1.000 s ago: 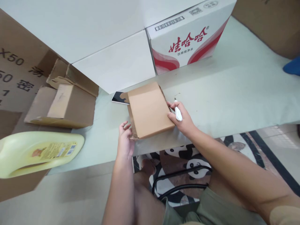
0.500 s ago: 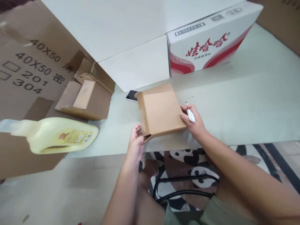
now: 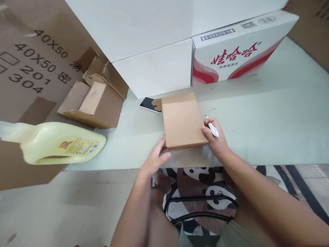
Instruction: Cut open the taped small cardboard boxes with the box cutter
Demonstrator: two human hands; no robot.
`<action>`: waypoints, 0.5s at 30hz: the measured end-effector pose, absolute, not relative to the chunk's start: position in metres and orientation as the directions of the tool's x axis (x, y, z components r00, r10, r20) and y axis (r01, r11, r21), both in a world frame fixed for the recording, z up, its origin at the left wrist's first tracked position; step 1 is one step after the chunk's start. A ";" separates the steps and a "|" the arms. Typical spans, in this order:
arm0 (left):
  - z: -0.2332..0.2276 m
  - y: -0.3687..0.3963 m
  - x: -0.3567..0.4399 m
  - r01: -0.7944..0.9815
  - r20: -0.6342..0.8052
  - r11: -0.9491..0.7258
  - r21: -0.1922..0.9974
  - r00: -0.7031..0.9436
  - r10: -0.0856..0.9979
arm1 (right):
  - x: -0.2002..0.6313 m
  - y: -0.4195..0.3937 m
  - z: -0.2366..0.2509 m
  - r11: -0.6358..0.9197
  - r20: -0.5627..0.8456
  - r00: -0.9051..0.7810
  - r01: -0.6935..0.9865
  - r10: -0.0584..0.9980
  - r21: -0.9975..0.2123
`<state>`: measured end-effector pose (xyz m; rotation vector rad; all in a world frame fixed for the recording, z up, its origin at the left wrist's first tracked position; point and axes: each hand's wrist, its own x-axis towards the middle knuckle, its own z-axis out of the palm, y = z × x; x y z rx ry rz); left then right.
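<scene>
A small brown cardboard box (image 3: 183, 121) lies on the pale green covered table in front of me. My right hand (image 3: 216, 135) grips the box's right edge between thumb and fingers. It also holds a slim white pen-like tool (image 3: 213, 129) with a thin dark tip pointing away from me; its exact kind is unclear. At the box's near left corner, my left hand (image 3: 155, 157) has its thumb spread and its fingers against the left side, their tips partly hidden. A tucked-looking flap (image 3: 157, 104) sticks out at the far left, over part of a phone (image 3: 150, 104).
White cartons (image 3: 154, 68) stand behind the box, one with red lettering (image 3: 236, 58). To the left are open cardboard boxes (image 3: 102, 103), a yellow jug-like bottle (image 3: 64, 142) and a large printed carton (image 3: 38, 61). The table's front edge (image 3: 115, 168) runs near my wrists.
The left flap has folded in against the box, leaving a small tab out. My left thumb has come off the corner and spread. The view has shifted slightly.
</scene>
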<state>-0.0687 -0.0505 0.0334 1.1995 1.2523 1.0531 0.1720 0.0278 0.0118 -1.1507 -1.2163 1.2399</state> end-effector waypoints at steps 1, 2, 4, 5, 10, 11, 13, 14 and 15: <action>0.034 -0.052 -0.074 0.079 -0.113 0.101 0.992 0.164 0.980 | 0.173 0.028 0.012 0.021 0.022 -0.033 -0.026 0.999 -0.999; 0.034 -0.052 -0.079 0.096 -0.123 0.105 0.990 0.201 0.972 | 0.174 0.028 0.012 0.026 0.026 -0.034 -0.014 0.999 -1.000; 0.031 -0.050 -0.086 0.114 -0.162 0.149 0.982 0.108 0.981 | 0.175 0.028 0.013 0.030 0.030 -0.043 0.006 0.999 -1.000; 0.029 -0.048 -0.087 0.106 -0.185 0.178 0.978 0.057 0.981 | 0.176 0.028 0.013 0.029 0.028 -0.050 0.010 0.998 -1.000; 0.015 -0.029 -0.075 0.052 -0.160 0.179 0.983 -0.251 0.955 | 0.174 0.029 0.013 0.005 0.005 -0.073 0.001 0.997 -1.000; 0.012 -0.026 -0.069 0.052 -0.142 0.163 0.985 -0.290 0.947 | 0.172 0.030 0.012 0.003 0.003 -0.078 0.000 0.997 -1.000; 0.006 -0.022 -0.057 0.054 -0.121 0.148 0.987 -0.346 0.930 | 0.170 0.030 0.011 0.001 0.001 -0.083 0.000 0.997 -1.000; 0.004 -0.022 -0.051 0.041 -0.124 0.149 0.988 -0.362 0.924 | 0.169 0.030 0.009 0.000 0.000 -0.081 0.000 0.997 -1.000; 0.002 -0.021 -0.046 -0.003 -0.122 0.131 0.991 -0.385 0.915 | 0.169 0.030 0.008 -0.003 -0.003 -0.083 0.001 0.997 -1.000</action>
